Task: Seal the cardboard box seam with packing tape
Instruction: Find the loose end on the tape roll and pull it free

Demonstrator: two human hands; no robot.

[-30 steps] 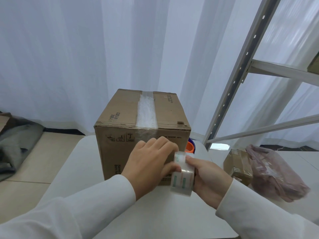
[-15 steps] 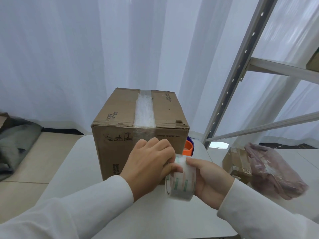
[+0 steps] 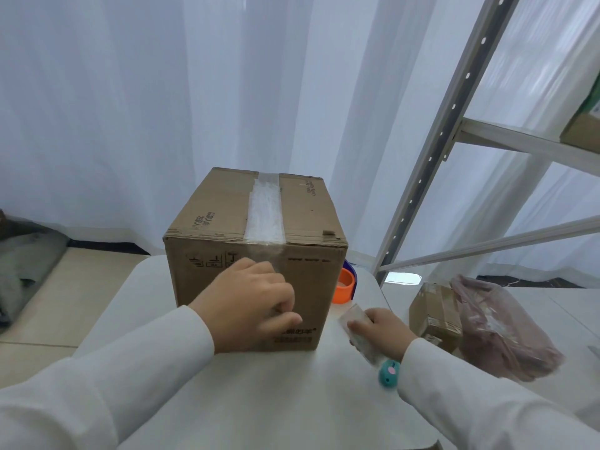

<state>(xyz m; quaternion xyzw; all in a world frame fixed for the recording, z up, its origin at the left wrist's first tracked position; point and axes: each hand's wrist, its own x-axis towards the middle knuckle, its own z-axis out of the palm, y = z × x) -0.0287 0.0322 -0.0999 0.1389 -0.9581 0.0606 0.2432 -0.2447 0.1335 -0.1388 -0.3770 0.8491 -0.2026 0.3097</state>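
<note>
A brown cardboard box (image 3: 227, 203) stands on the white table (image 3: 259, 401). A strip of clear tape (image 3: 264, 212) runs along its top seam and folds over the near edge onto the front face. My left hand (image 3: 250, 303) is pressed against the front face, fingers curled and thumb pinched to them; whether it pinches the tape end I cannot tell. To the right of the box my right hand (image 3: 380, 329) grips the clear tape roll (image 3: 357, 332), which rests low on the table, blurred.
An orange and blue ring (image 3: 344, 287) stands behind the box's right corner. A small teal round object (image 3: 389, 376) lies by my right wrist. A small carton (image 3: 433, 315) and a pink plastic bag (image 3: 496, 329) lie to the right, under a metal shelf frame (image 3: 431, 157). White curtains hang behind.
My right hand has carried the tape roll away from the box's front, right and down to the table. My left hand stays pressed on the front face.
</note>
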